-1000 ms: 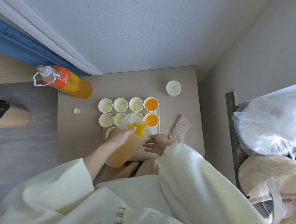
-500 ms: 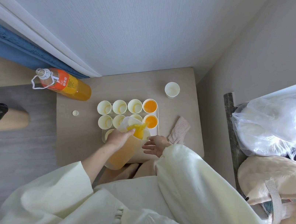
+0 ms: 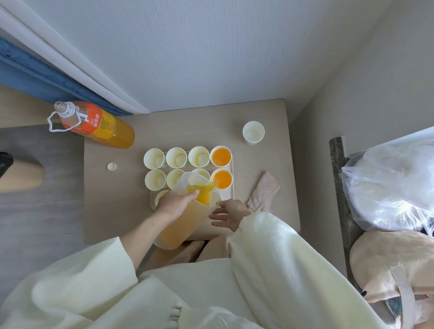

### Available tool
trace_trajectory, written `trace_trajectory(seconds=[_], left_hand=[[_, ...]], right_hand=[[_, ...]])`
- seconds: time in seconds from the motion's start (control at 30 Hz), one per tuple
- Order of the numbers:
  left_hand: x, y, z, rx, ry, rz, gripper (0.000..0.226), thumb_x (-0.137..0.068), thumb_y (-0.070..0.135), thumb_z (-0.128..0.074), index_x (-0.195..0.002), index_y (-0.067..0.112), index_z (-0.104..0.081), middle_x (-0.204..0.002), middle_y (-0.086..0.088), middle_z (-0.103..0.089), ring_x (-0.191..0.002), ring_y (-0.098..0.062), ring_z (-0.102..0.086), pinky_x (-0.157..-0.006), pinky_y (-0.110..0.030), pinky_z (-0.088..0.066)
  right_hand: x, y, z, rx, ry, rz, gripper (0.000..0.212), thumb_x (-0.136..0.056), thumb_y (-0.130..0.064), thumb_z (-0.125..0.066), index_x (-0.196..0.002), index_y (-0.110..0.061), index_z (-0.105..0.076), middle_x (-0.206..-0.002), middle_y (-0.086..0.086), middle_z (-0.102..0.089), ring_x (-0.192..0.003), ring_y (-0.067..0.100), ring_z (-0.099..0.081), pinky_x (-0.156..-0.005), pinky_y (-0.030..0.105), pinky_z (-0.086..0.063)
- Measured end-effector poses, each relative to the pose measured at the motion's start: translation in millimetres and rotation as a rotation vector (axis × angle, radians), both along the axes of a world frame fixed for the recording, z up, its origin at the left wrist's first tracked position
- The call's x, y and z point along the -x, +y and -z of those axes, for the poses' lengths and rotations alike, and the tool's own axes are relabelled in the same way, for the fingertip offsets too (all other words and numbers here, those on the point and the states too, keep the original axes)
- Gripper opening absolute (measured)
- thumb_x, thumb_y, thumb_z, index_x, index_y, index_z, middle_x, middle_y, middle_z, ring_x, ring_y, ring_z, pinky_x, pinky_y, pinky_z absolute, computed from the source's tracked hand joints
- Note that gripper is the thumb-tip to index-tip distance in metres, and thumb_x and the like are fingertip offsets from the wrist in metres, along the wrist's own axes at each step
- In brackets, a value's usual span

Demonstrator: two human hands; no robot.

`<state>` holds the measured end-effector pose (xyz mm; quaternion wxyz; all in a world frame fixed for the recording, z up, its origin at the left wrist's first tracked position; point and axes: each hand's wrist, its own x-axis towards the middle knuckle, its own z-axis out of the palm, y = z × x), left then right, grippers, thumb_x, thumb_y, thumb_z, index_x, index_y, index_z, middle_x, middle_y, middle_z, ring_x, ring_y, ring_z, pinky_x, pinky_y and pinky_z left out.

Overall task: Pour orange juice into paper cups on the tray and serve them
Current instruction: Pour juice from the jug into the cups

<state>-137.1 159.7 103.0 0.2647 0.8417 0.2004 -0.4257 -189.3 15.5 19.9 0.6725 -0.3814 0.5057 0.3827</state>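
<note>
My left hand (image 3: 174,202) grips a clear plastic jug (image 3: 187,218) of orange juice, tilted over the white tray (image 3: 230,188) with its spout above the near right cups. Several paper cups stand on the tray; two at the right, a filled cup (image 3: 221,156) and another filled cup (image 3: 222,178), hold juice. The others, like the cup (image 3: 154,158), look empty. The jug hides the near cups. My right hand (image 3: 229,213) hovers with fingers spread next to the jug at the tray's near right corner, holding nothing.
A large orange juice bottle (image 3: 97,125) stands uncapped at the table's far left corner, its cap (image 3: 111,166) lying nearby. A lone paper cup (image 3: 253,132) stands at the far right. A beige cloth (image 3: 265,192) lies right of the tray. Plastic bags (image 3: 405,188) fill the right side.
The jug stays tilted over the tray in my left hand, nearly unmoved. My right hand's fingers have spread a little beside it.
</note>
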Motion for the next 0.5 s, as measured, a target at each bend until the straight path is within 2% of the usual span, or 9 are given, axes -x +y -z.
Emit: trace_trajectory(seconds=[0.07,0.13,0.2,0.3,0.5], left_hand=[[0.1,0.4,0.1,0.003,-0.003,0.0,0.067,-0.09,0.053,-0.056,-0.117,-0.009,-0.059,-0.064,-0.005,-0.052,-0.075,-0.028,-0.053,-0.071,-0.031,-0.038],[0.0,-0.1,1.5,0.005,-0.011,-0.001,0.069,-0.09,0.053,-0.056,-0.121,-0.009,-0.057,-0.09,-0.021,-0.067,-0.092,-0.038,-0.062,-0.073,-0.031,-0.039],[-0.4,-0.4,3.1,0.01,-0.023,-0.004,0.07,-0.09,0.053,-0.056,-0.123,-0.009,-0.056,-0.113,-0.026,-0.064,-0.107,-0.04,-0.061,-0.075,-0.031,-0.04],[-0.5,-0.4,4.7,0.009,-0.016,0.002,0.071,-0.09,0.054,-0.056,-0.124,-0.009,-0.056,-0.117,-0.027,-0.062,-0.109,-0.04,-0.06,-0.075,-0.031,-0.04],[1.2,1.0,5.8,0.006,-0.023,-0.004,0.071,-0.089,0.053,-0.057,-0.122,-0.01,-0.057,-0.111,-0.027,-0.065,-0.104,-0.04,-0.062,-0.074,-0.031,-0.04]], right_hand=[[0.0,0.0,0.6,0.001,-0.008,0.003,0.032,-0.099,-0.006,-0.042,-0.126,0.008,-0.051,-0.088,0.014,-0.057,-0.075,0.026,-0.063,-0.061,0.04,-0.055],[-0.2,-0.1,0.5,0.002,-0.007,0.004,0.031,-0.099,-0.006,-0.042,-0.126,0.008,-0.051,-0.088,0.014,-0.057,-0.076,0.026,-0.063,-0.062,0.04,-0.055],[-0.3,0.0,0.1,0.002,-0.001,0.002,0.031,-0.099,-0.006,-0.043,-0.126,0.007,-0.051,-0.089,0.014,-0.058,-0.077,0.026,-0.064,-0.062,0.04,-0.055],[-0.3,0.2,-1.1,0.003,-0.002,0.0,0.032,-0.099,-0.006,-0.043,-0.126,0.007,-0.052,-0.089,0.014,-0.059,-0.076,0.026,-0.064,-0.061,0.04,-0.056],[-0.1,-0.5,-1.1,0.004,-0.01,0.006,0.032,-0.099,-0.005,-0.042,-0.126,0.007,-0.051,-0.086,0.014,-0.057,-0.074,0.026,-0.063,-0.064,0.041,-0.056]])
